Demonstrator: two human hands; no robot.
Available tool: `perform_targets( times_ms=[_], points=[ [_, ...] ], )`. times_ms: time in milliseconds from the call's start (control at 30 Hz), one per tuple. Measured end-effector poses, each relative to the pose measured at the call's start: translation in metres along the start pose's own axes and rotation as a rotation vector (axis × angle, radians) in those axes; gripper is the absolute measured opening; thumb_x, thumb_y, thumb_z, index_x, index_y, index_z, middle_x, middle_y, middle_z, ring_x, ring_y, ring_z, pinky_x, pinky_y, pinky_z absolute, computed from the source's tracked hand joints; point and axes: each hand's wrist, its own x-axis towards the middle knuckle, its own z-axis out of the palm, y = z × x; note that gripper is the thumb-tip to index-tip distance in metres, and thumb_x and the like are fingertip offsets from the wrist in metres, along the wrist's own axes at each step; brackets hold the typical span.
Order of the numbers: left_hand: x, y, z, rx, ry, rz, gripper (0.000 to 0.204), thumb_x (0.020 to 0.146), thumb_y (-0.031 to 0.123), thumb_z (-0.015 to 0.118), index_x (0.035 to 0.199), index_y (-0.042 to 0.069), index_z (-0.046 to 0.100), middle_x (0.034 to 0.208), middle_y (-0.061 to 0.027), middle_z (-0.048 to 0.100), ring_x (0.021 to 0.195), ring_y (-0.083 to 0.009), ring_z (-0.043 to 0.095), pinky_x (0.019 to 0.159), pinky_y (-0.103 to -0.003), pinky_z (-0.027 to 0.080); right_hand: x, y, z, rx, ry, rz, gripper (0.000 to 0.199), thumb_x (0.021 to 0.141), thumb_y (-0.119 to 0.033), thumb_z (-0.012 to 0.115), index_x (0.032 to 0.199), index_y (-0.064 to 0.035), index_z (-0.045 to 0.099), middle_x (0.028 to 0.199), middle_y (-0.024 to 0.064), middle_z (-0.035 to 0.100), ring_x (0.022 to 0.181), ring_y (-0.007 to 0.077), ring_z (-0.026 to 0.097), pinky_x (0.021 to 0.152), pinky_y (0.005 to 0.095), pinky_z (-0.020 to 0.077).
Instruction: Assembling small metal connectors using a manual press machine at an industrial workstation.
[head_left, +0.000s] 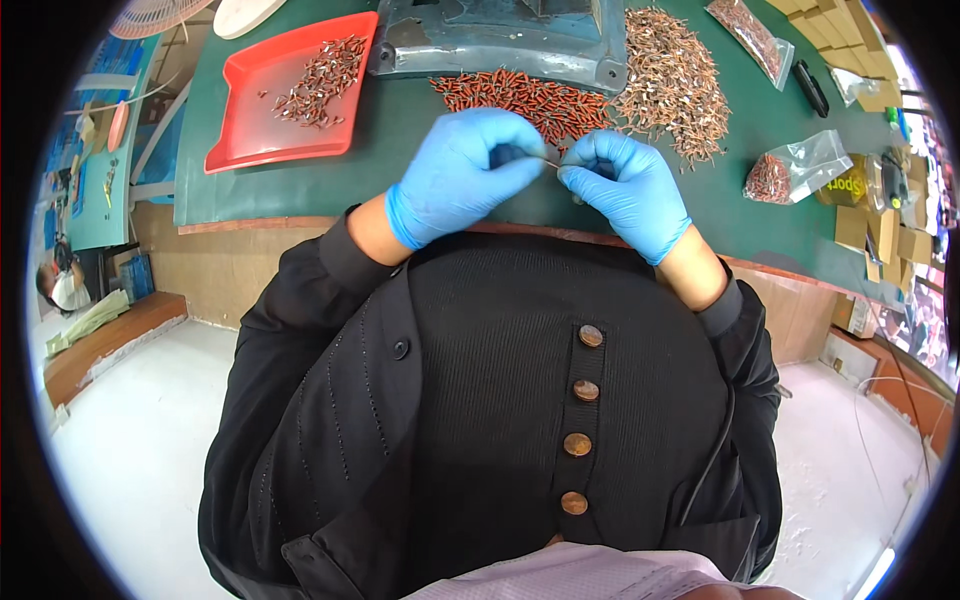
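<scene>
We observe left hand (455, 175) and right hand (632, 190) pinching a thin piece (552, 164) between them. Red parts (530, 100) lie just beyond; red tray (250, 125) far left.

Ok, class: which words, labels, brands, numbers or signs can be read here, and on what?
Yellow item beside the lower clear bag: large lettering, not copied out here.
Small red pieces: too small to show any text.
Cardboard boxes: any markings too small to read.
Colourful background, right rim: too blurred.
</scene>
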Motion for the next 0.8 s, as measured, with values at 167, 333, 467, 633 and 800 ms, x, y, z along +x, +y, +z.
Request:
perform_targets(
  times_ms=[167, 333, 467, 633, 800],
  points=[
    [0.000, -0.033, -0.040, 0.404, 0.202, -0.057, 0.010, 0.076, 0.007, 0.064, 0.085, 0.002, 0.063, 0.077, -0.0071, 0.063, 0.068, -0.0153, 0.060, 0.064, -0.027, 0.047, 0.001, 0.003, -0.003, -0.017, -0.005, -0.003, 0.005, 0.081, -0.002, 0.064, 0.085, -0.0001, 0.063, 0.076, -0.0002, 0.059, 0.065, 0.0060, 0.052, 0.061, 0.0208, 0.0446],
    [-0.001, -0.032, -0.033, 0.653, 0.092, -0.060, 0.012, 0.074, 0.011, 0.065, 0.082, 0.004, 0.060, 0.072, -0.0098, 0.059, 0.065, -0.0243, 0.057, 0.061, -0.034, 0.046, 0.003, 0.012, -0.003, -0.040, 0.003, 0.012, 0.008, 0.078, -0.008, 0.067, 0.085, -0.0041, 0.067, 0.074, 0.0002, 0.061, 0.067, 0.0059, 0.056, 0.065, 0.0223, 0.0483],
    [0.001, -0.041, -0.026, 0.706, 0.119, -0.077, 0.011, 0.073, 0.012, 0.065, 0.079, 0.005, 0.058, 0.071, -0.0108, 0.057, 0.070, -0.0284, 0.057, 0.062, -0.038, 0.045, 0.004, 0.012, -0.002, -0.079, 0.008, -0.021, 0.009, 0.077, -0.009, 0.068, 0.086, -0.0041, 0.067, 0.076, 0.0016, 0.062, 0.069, 0.0069, 0.057, 0.067, 0.0231, 0.0493],
    [0.003, -0.040, -0.031, 0.737, 0.085, -0.061, 0.008, 0.075, 0.013, 0.062, 0.077, 0.006, 0.058, 0.074, -0.0112, 0.059, 0.074, -0.0301, 0.058, 0.065, -0.040, 0.046, 0.007, 0.010, -0.004, -0.061, -0.018, -0.007, 0.009, 0.080, -0.002, 0.066, 0.088, -0.0009, 0.064, 0.079, -0.0012, 0.060, 0.072, 0.0044, 0.053, 0.068, 0.0207, 0.0463],
    [0.003, -0.036, -0.035, 0.762, 0.076, -0.046, 0.008, 0.075, 0.010, 0.063, 0.081, 0.005, 0.060, 0.071, -0.0090, 0.058, 0.070, -0.0233, 0.057, 0.064, -0.034, 0.046, 0.008, 0.009, -0.005, -0.025, 0.004, 0.030, 0.009, 0.080, -0.002, 0.066, 0.088, -0.0016, 0.064, 0.080, -0.0014, 0.061, 0.073, 0.0049, 0.054, 0.069, 0.0210, 0.0463]
  ],
)
